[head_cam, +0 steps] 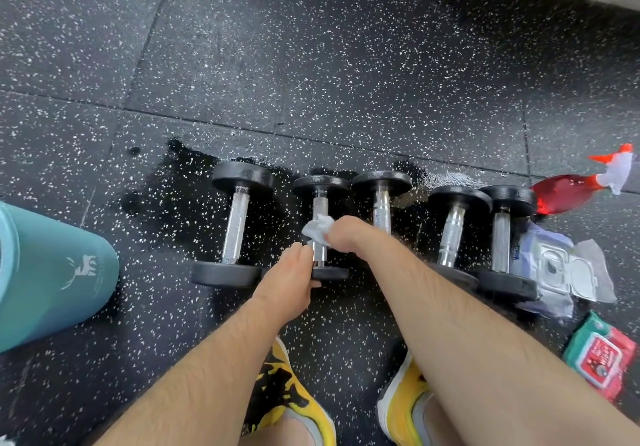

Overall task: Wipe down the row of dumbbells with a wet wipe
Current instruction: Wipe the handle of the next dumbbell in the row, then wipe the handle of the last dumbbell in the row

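- Dumbbells (381, 208), five in a row on the wet floor (311, 64); the second dumbbell (320, 203) from the left is in hand
- right hand (346, 237) pinches the crumpled wet wipe (317, 227) against its handle; left hand (291, 275) grips its near end
- next, likely: rub along the handle, then the plates
- wipe pack (568, 272) and red spray bottle (568, 192) crowd the right end

Floor (311, 64) beyond dumbbell row (381, 210) open. Teal bottle (52, 272) crowds left flank; red spray bottle (568, 192) and white wipe pack (568, 272) crowd right.
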Available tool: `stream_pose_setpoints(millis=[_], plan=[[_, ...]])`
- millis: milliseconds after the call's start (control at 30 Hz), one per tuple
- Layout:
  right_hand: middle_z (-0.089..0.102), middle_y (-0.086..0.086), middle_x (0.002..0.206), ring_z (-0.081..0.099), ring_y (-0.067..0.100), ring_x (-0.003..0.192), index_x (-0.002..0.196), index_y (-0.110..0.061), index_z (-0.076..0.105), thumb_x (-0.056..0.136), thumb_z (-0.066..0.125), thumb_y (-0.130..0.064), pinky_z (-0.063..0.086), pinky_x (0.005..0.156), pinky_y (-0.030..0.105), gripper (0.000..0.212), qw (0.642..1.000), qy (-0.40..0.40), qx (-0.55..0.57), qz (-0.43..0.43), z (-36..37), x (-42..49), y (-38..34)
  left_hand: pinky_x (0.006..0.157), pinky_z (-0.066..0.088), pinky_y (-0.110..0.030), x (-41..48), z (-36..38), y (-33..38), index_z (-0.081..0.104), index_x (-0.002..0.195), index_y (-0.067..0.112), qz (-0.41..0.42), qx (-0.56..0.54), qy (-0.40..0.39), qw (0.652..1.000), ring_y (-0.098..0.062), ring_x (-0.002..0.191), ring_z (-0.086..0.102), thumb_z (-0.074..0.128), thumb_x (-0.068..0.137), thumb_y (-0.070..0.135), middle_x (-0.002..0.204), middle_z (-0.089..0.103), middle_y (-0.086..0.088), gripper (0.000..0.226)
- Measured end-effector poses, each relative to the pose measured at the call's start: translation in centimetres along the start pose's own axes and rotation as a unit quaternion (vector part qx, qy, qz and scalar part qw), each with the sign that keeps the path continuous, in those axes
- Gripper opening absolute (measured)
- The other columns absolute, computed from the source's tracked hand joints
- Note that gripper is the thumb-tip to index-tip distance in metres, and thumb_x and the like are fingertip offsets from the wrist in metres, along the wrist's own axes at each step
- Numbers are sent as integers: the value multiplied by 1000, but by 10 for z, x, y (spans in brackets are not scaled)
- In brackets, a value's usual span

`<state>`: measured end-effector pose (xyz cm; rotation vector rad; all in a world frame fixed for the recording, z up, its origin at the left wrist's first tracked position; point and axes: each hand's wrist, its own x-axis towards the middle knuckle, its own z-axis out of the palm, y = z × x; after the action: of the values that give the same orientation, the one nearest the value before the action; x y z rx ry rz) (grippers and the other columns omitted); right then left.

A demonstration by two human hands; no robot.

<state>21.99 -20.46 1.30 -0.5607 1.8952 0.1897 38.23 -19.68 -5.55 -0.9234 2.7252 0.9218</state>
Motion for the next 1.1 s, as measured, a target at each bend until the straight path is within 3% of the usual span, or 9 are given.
stream_pose_setpoints(millis=[167, 300, 467, 567, 700, 767, 833, 1000, 1100], plan=[[61, 11, 112, 57, 27, 95, 124, -1, 60, 97, 48, -10, 47, 86, 36, 30, 978, -22, -200, -54, 9, -21, 5, 78, 43, -26, 0, 1, -3, 39, 106, 16, -3, -8, -16, 1000, -11, 88, 37, 63, 94, 27, 102, 34, 5, 29], [55, 6, 83, 52, 20, 71, 105, -6, 60, 86, 57, -3, 45, 75, 34, 19, 971, -6, -231, -67, 13, -25, 4, 81, 47, -35, 4, -4, -6, 40, 108, 13, 5, 3, -42, 999, -15, 89, 42, 64, 93, 32, 103, 35, 3, 34], [52, 6, 84, 53, 24, 80, 99, -14, 49, 93, 52, -3, 48, 80, 35, 12, 970, 28, -226, -90, 13, -47, -1, 91, 47, -38, 4, -8, -8, 42, 119, 15, 2, 14, -70, 997, -18, 100, 49, 63, 91, 44, 111, 44, 0, 46], [56, 4, 85, 57, 23, 81, 108, -6, 61, 95, 53, -7, 50, 72, 34, 16, 973, 90, -188, -100, 22, -44, 3, 91, 44, -31, -3, -15, -6, 43, 121, 14, 18, 64, -83, 994, -15, 100, 47, 62, 91, 51, 114, 45, 0, 52], [65, 2, 96, 61, 21, 80, 117, -19, 60, 88, 53, -3, 49, 65, 34, 33, 967, 163, -121, -152, 40, -40, 4, 105, 37, -38, -19, -28, -18, 47, 125, 12, 73, 181, 3, 981, -24, 113, 46, 61, 86, 57, 122, 48, -3, 61], [65, 3, 104, 62, 24, 89, 126, -28, 57, 87, 52, -1, 55, 75, 40, 48, 966, 185, -66, -171, 42, -44, -1, 104, 36, -42, -29, -36, -29, 51, 121, 9, 19, 188, 87, 978, -28, 112, 48, 58, 85, 59, 118, 51, -6, 62], [65, 7, 109, 61, 27, 95, 123, -21, 57, 89, 48, -2, 55, 81, 43, 40, 964, 197, -30, -174, 41, -46, -5, 97, 38, -44, -39, -43, -38, 52, 113, 9, -85, 197, 152, 965, -28, 102, 47, 47, 86, 69, 108, 50, -7, 66], [61, 19, 117, 55, 32, 93, 116, -3, 57, 99, 30, -31, 45, 80, 40, 42, 966, 175, 18, -189, 41, -41, -15, 96, 42, -42, -51, -49, -52, 51, 109, 7, -316, 116, 80, 938, -29, 105, 50, 20, 68, 97, 109, 55, -10, 104], [62, 20, 113, 54, 32, 93, 111, -6, 55, 106, 29, -35, 39, 78, 36, 39, 966, 177, 41, -186, 40, -35, -15, 93, 45, -39, -49, -50, -50, 49, 110, 8, -336, 90, 74, 935, -28, 106, 48, 42, 68, 92, 110, 52, -10, 94]])
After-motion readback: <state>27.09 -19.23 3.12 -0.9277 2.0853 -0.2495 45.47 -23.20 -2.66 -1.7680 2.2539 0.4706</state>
